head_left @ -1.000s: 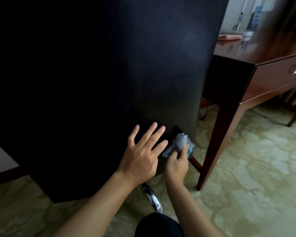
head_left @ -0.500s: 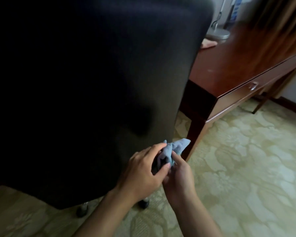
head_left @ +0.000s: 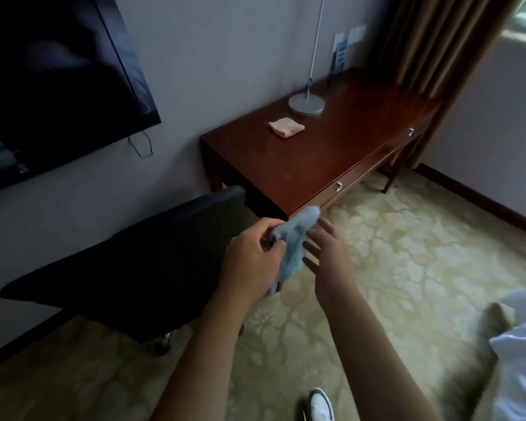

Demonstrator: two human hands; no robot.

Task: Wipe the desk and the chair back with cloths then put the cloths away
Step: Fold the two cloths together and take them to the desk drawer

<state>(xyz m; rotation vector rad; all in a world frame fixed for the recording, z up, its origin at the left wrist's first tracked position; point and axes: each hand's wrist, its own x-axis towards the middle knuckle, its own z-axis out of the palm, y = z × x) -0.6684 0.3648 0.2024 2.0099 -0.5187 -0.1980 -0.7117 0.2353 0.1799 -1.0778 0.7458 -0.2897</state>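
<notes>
Hotel-type room: patterned carpet (head_left: 407, 253), dark screen (head_left: 52, 80) on the wall, wooden desk (head_left: 331, 165) against the wall under a lamp (head_left: 306, 103). Black chair back (head_left: 140, 256) stands just left of my hands, in front of the desk's near corner.

Blue cloth (head_left: 295, 241) is in the air between my hands, hanging crumpled above the carpet near the desk corner. My left hand (head_left: 252, 256) grips it: thumb and fingers pinched round the upper bunch. My right hand (head_left: 328, 253) is beside it, fingers spread and slack, holding nothing; whether the fingertips touch the fabric I can't tell.

Pink cloth (head_left: 286, 127) lies folded flat on the desk top, near the lamp base, well apart from my hands.

Step, as I read it: wiping looks finished or nearly so (no cloth is on the chair or being worked on the desk), and I'm bunching or folding the blue cloth ahead of stowing it.

Next move needs:
- right hand to take a free corner so the cloth can be folded rather than wadded
- a reach across the desk for the pink cloth
- a place to put both; none is identifiable in view, so that has to be found first
</notes>
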